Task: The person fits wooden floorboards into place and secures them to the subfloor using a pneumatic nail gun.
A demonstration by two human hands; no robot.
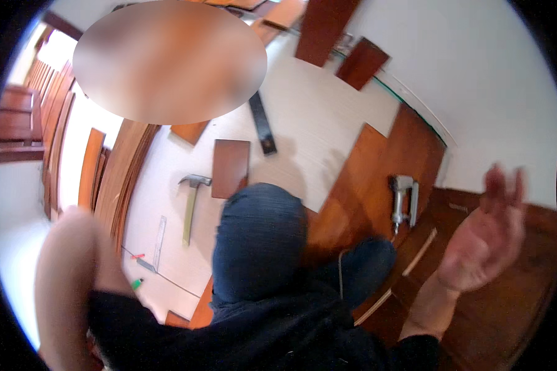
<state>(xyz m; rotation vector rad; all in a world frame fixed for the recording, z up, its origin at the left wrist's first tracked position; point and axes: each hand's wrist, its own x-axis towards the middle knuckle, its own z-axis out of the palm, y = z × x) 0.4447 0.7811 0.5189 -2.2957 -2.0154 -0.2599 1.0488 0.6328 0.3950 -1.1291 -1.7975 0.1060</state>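
My right hand (484, 244) is raised at the right, its palm showing and its slightly blurred fingers stretched out. Nothing is in it. Nearest to it, a silver air nailer (402, 201) rests on brown floorboards (359, 185) by the wall. My bare left arm (65, 278) is bent at the left, the elbow upward; its hand is out of sight. Between my arms is my knee in blue jeans (260, 238). Beyond the knee lies a short brown board (231, 167), with a claw hammer (189, 216) to its left, its handle pale yellow-green.
A metal square (159, 244) lies on the pale underlay (278, 80) near thin cords. A dark flat bar (263, 127) is farther off. Long boards (124, 179) are stacked at left. Two loose dark boards (363, 63) (322, 31) sit by the white wall (470, 68). A blurred oval covers the far left.
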